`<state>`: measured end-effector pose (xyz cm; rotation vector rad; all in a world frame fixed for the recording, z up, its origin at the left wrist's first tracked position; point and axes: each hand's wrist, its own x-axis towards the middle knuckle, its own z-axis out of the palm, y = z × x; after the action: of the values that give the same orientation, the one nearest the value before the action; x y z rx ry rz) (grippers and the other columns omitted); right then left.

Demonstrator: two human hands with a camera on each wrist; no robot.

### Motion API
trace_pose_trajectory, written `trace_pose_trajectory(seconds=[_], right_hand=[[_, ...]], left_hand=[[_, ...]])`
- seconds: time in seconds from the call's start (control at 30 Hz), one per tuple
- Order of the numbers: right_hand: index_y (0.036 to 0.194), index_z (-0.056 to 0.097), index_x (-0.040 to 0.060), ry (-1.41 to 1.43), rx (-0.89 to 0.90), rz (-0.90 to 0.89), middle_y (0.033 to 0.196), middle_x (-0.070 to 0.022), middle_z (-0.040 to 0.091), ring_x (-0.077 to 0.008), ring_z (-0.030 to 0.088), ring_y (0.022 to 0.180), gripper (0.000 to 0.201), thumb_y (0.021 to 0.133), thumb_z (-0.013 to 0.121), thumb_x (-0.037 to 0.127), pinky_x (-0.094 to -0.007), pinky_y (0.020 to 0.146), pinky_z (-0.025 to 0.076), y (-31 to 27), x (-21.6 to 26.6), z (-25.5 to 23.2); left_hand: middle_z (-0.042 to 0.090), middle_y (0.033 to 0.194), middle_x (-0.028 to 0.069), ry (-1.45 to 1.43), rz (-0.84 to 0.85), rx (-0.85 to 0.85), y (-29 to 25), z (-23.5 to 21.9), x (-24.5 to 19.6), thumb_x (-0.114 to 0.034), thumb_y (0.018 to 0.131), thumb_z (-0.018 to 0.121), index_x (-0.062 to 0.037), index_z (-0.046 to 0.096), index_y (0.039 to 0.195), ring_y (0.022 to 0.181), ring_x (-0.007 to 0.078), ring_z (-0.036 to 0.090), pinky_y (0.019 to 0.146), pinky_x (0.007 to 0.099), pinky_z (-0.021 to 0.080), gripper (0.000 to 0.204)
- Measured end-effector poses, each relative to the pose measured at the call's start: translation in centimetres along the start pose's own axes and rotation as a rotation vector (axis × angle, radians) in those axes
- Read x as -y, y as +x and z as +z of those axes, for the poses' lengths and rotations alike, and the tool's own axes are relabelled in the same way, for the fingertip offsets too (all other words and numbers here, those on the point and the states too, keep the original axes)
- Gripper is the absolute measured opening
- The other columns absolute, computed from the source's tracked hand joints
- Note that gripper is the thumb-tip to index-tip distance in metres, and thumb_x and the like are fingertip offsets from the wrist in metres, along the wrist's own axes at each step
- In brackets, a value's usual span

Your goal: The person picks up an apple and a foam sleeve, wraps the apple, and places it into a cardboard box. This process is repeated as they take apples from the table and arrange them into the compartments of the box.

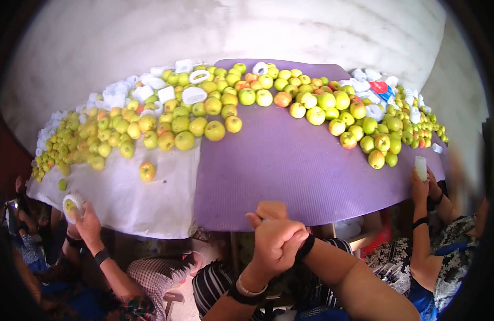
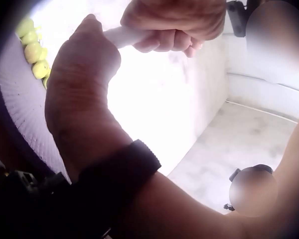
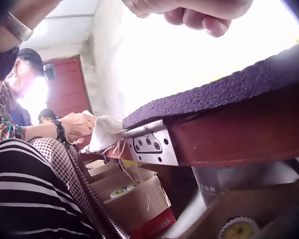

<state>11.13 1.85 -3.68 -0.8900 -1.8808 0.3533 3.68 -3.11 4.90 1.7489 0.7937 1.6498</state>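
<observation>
One table (image 3: 229, 142), covered by a purple mat (image 1: 247, 160) and a white sheet (image 1: 166, 206), bears heaped apples (image 1: 247, 96) along its far side; a cardboard box (image 3: 137, 201) stands below its edge. At the mat's near edge, the left hand (image 1: 279, 245), foremost, is clenched around a white strip (image 2: 123, 36), and the right hand (image 1: 271, 209) shows partly behind it, its hold impossible to tell. In the left wrist view, the strip spans the gap between both hands.
</observation>
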Motion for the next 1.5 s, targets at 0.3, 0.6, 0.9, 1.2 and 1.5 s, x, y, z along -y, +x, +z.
trace_pose_trajectory(seconds=[0.3,0.6,0.9,1.2,1.5], right_hand=[[0.076,0.058,0.0109,0.436,0.180,0.282,0.071,-0.0080,0.059,-0.0249,0.059,0.062,0.007,0.071,0.063,0.010,-0.0314,0.055,0.047,-1.7,3.1,2.1],[0.062,0.049,0.0088,0.190,0.123,-0.009,0.059,-0.0083,0.050,-0.0273,0.050,0.051,0.017,0.064,0.063,0.016,-0.0341,0.045,0.037,-1.7,-0.5,2.1],[0.089,0.061,0.0034,0.534,0.166,0.454,0.080,-0.0075,0.064,-0.0130,0.060,0.071,0.016,0.074,0.060,0.005,-0.0286,0.064,0.047,-0.6,0.1,-1.1],[0.088,0.061,0.0044,0.524,0.257,0.594,0.077,-0.0059,0.063,-0.0094,0.056,0.069,0.013,0.076,0.061,0.007,-0.0272,0.062,0.046,-0.5,-0.6,-0.8],[0.096,0.057,0.0029,0.403,0.381,0.524,0.081,-0.0084,0.061,-0.0115,0.056,0.075,0.024,0.075,0.064,0.012,-0.0271,0.066,0.045,0.1,-0.9,-1.1]], left_hand=[[0.045,0.055,0.0021,-0.465,-0.467,-0.450,-0.2,-3.2,1.0,-0.011,0.082,0.046,-0.0024,0.045,0.062,0.045,0.0098,0.040,0.045,0.0224,0.033,0.022],[0.049,0.060,0.0012,-0.165,-0.252,-0.087,-0.6,-1.0,-1.6,-0.010,0.081,0.049,-0.0002,0.050,0.064,0.051,0.0045,0.036,0.047,0.0201,0.028,0.020],[0.051,0.069,0.0069,-0.491,-0.138,-0.333,1.1,-5.1,0.4,-0.018,0.083,0.049,0.0022,0.050,0.086,0.062,0.0166,0.047,0.064,0.0289,0.041,0.020],[0.056,0.092,0.0056,-0.290,-0.562,-0.118,0.1,-5.4,2.9,0.005,0.077,0.046,0.0022,0.054,0.098,0.086,0.0112,0.053,0.078,0.0240,0.041,0.023],[0.059,0.077,0.0024,-0.112,-0.535,-0.138,-1.3,-6.7,6.3,0.004,0.079,0.052,0.0022,0.057,0.090,0.069,0.0079,0.055,0.062,0.0202,0.044,0.012]])
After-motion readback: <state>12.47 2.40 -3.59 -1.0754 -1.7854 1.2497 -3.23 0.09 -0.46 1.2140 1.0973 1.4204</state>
